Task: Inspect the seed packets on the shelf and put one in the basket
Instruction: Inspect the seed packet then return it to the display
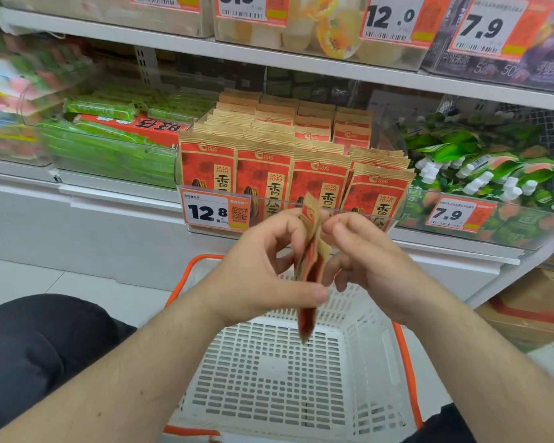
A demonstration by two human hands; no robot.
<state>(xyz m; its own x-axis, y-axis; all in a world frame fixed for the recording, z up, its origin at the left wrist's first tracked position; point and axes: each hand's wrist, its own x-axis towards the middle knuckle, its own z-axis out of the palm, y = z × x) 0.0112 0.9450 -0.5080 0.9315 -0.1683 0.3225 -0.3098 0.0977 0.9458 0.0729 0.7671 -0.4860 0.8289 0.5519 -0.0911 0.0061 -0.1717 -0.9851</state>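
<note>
Both hands meet in front of the shelf, holding one red and tan seed packet edge-on between them, above the basket. The left hand pinches the packet with its thumb pressed against the lower part and its fingers curled behind the upper part. The right hand grips the packet's other side, fingers curled round its top edge. The packet hangs roughly upright, its lower corner pointing down into the white slotted basket with orange handles, which stands on the pale floor below the hands. It is blurred, so its print cannot be read.

Behind the hands, a clear bin on the shelf holds rows of matching seed packets standing upright, with a price tag reading 12.8 on its front. To the left lie green wrapped snacks; to the right, green pouches with white caps behind a 7.9 tag.
</note>
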